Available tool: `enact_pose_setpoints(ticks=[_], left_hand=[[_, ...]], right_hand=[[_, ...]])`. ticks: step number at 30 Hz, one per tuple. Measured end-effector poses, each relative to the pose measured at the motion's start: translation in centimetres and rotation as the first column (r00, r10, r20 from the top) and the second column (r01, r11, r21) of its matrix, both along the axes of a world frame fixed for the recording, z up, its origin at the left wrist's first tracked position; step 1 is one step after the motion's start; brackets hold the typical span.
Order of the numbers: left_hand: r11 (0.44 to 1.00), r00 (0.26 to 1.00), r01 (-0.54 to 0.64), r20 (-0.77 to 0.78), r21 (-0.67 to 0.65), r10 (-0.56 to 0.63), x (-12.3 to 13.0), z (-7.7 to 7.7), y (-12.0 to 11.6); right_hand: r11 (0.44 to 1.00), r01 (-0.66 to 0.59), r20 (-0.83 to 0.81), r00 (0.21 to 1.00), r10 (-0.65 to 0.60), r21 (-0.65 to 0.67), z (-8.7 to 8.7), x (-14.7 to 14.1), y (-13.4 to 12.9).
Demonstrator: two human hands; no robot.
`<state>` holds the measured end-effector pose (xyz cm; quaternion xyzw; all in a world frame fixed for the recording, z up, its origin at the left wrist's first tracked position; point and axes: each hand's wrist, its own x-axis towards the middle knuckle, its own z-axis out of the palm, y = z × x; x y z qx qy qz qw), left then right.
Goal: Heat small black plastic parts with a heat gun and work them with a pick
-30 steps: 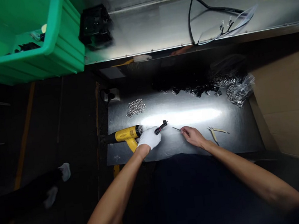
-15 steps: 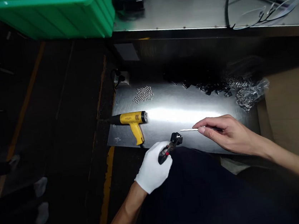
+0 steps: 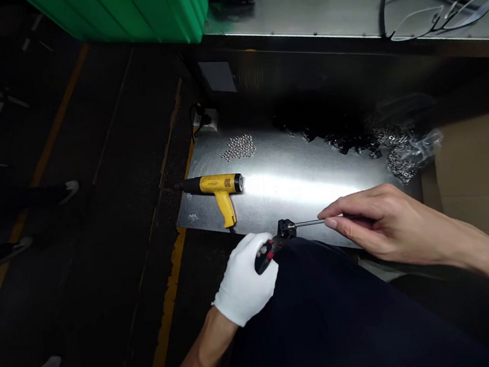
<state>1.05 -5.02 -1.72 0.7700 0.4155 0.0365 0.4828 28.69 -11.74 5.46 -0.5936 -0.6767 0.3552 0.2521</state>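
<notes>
Block [image 3: 285, 229] is held at lower centre of frame, seen against the front edge of the bench [image 3: 204, 214]; contact with bench cannot be told. Key relation: rod [image 3: 308, 223] is lined up from the right, long axis near level across the frame, left tip brought to the block's right side at a small silver spot; whether it is seated there cannot be told. Block lies up and right of the left hand [image 3: 244, 280], straight left of the right hand [image 3: 388, 223] along the rod. Left hand is nearer.

Left hand: white-gloved, closed round the red-and-dark pliers [image 3: 271, 256], which slant up to the block. Right hand: bare, rod pinched between thumb and fingers, its rear end hidden in the palm.

Writing: mark seen on the yellow side of the heat gun [image 3: 218, 183], left of centre, too small to be read. No lettering can be made out on block, rod or pliers; no brand can be given
</notes>
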Motion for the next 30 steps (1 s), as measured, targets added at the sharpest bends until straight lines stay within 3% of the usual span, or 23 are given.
enact_pose_setpoints(ticks=[11, 17, 30], left_hand=[[0.993, 0.984, 0.103, -0.154, 0.062, -0.092, 0.2, 0.3, -0.7], [0.993, 0.979, 0.12, -0.169, 0.01, -0.117, 0.1, -0.1, -1.7], [0.987, 0.99, 0.094, -0.096, -0.133, -0.107, 0.5, -2.6, -4.1]], right_hand=[[0.983, -0.13, 0.164, 0.975, 0.151, -0.132, 0.7, -0.1, -0.4], [0.975, -0.083, 0.077, 0.992, 0.101, -0.208, 0.5, -0.5, -0.6], [0.886, -0.097, -0.019, 0.995, 0.099, -0.453, -0.7, 0.4, -0.1]])
